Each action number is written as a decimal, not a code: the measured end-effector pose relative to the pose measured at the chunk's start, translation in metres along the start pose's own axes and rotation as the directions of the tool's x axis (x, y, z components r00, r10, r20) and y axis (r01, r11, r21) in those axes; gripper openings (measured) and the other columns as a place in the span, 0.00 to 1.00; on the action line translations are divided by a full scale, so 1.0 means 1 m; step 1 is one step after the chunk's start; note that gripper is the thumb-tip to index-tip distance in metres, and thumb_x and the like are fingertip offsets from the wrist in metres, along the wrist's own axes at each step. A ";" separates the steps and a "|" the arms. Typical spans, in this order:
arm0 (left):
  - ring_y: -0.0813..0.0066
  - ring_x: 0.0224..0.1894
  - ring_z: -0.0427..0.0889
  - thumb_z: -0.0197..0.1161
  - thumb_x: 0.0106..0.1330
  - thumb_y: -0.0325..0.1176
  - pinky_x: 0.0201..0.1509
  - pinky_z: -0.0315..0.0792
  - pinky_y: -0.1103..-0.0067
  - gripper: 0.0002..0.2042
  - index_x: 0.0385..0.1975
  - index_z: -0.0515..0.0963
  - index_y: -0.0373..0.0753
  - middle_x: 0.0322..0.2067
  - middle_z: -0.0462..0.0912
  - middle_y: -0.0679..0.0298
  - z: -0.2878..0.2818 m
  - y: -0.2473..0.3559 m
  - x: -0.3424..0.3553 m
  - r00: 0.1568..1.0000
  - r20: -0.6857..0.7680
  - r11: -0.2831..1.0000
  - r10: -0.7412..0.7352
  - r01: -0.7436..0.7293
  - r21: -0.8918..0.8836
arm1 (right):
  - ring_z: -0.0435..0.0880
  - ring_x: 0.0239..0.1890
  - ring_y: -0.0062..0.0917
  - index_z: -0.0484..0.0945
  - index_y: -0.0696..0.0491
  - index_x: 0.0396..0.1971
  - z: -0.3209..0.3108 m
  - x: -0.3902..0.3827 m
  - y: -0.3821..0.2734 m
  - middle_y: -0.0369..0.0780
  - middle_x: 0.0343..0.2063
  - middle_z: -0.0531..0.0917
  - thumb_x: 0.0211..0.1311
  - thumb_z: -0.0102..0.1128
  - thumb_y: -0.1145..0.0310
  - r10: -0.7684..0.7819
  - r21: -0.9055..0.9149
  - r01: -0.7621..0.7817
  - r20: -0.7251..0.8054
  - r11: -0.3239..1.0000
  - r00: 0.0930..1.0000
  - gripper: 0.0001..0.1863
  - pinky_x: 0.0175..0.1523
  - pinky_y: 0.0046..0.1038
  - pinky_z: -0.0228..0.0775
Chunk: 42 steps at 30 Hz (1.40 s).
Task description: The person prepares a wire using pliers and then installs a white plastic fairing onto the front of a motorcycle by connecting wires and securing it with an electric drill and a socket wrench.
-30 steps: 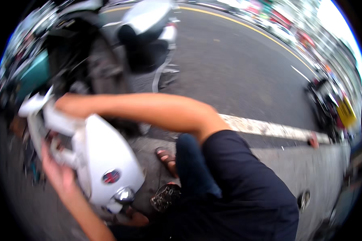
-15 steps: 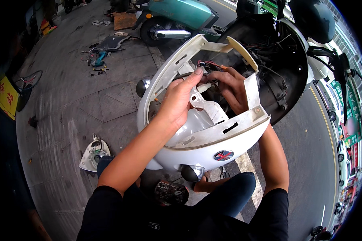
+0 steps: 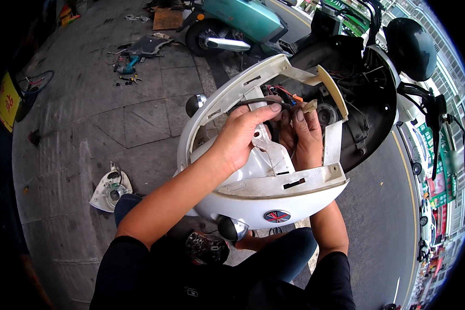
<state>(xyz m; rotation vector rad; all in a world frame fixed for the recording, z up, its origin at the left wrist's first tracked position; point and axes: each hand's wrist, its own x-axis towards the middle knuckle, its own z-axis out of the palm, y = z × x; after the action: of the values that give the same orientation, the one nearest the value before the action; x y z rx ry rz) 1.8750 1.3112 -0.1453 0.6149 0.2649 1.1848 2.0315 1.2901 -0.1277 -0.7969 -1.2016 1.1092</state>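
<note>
A white scooter body panel (image 3: pixel 253 208) with a round flag badge (image 3: pixel 277 216) and dark-lensed signal lamps (image 3: pixel 232 228) sits in front of me, its hollow inner side facing up. My left hand (image 3: pixel 240 133) reaches over its inner bracket, closed on a black cable (image 3: pixel 261 100), thumb on top; some fingertips are hidden. Through the panel's opening comes my right hand (image 3: pixel 306 138), pinching a pale plastic connector (image 3: pixel 310 106) beside the left fingertips. Red wires with an orange connector (image 3: pixel 296 97) lie just beyond the fingers.
Behind the panel stands the opened scooter body (image 3: pixel 364 103). A teal scooter (image 3: pixel 243 20) is parked farther off. On the paving lie a teal power drill (image 3: pixel 129 64), pliers (image 3: pixel 133 79) and a removed white lamp part (image 3: pixel 112 191). The road (image 3: pixel 369 201) runs along the right.
My right hand has turned and risen, bringing the pale connector up into plain view. My left thumb now lies lower across the black cable. The view has shifted slightly.
</note>
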 end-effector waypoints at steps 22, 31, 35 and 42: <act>0.71 0.41 0.84 0.74 0.65 0.39 0.43 0.82 0.73 0.14 0.47 0.81 0.45 0.42 0.83 0.67 -0.013 0.003 0.010 0.984 0.111 0.979 -0.137 0.151 -0.137 | 0.85 0.49 0.31 0.78 0.65 0.51 0.012 0.000 -0.022 0.44 0.48 0.74 0.75 0.58 0.63 -0.189 -0.674 0.303 0.240 0.673 0.952 0.19 0.53 0.32 0.83; 0.70 0.44 0.84 0.73 0.67 0.39 0.45 0.82 0.72 0.19 0.53 0.77 0.41 0.44 0.83 0.63 -0.016 -0.003 0.008 0.981 0.106 0.983 -0.164 0.171 -0.064 | 0.81 0.47 0.28 0.83 0.59 0.53 0.002 0.003 -0.016 0.45 0.49 0.74 0.71 0.58 0.76 -0.255 -0.826 0.394 0.312 0.403 0.915 0.14 0.47 0.29 0.82; 0.70 0.44 0.84 0.72 0.68 0.39 0.46 0.82 0.71 0.19 0.54 0.77 0.41 0.43 0.83 0.62 -0.019 0.001 0.011 0.982 0.122 0.985 -0.143 0.154 -0.082 | 0.81 0.37 0.23 0.78 0.59 0.58 0.009 0.008 -0.004 0.44 0.46 0.77 0.68 0.62 0.76 -0.415 -0.796 0.481 0.322 0.367 0.851 0.19 0.41 0.24 0.79; 0.68 0.41 0.85 0.70 0.69 0.37 0.50 0.83 0.69 0.16 0.51 0.78 0.37 0.41 0.83 0.61 -0.017 -0.003 0.013 0.987 0.089 0.983 -0.134 0.144 -0.115 | 0.76 0.34 0.17 0.72 0.61 0.60 -0.002 0.005 -0.007 0.39 0.40 0.78 0.65 0.69 0.70 -0.306 -0.736 0.365 0.222 0.570 0.926 0.26 0.40 0.21 0.74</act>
<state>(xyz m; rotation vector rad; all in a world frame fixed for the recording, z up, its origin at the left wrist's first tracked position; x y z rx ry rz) 1.8737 1.3282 -0.1594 0.5281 0.1632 1.0312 2.0355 1.2932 -0.1196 -1.1037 -1.8426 0.2479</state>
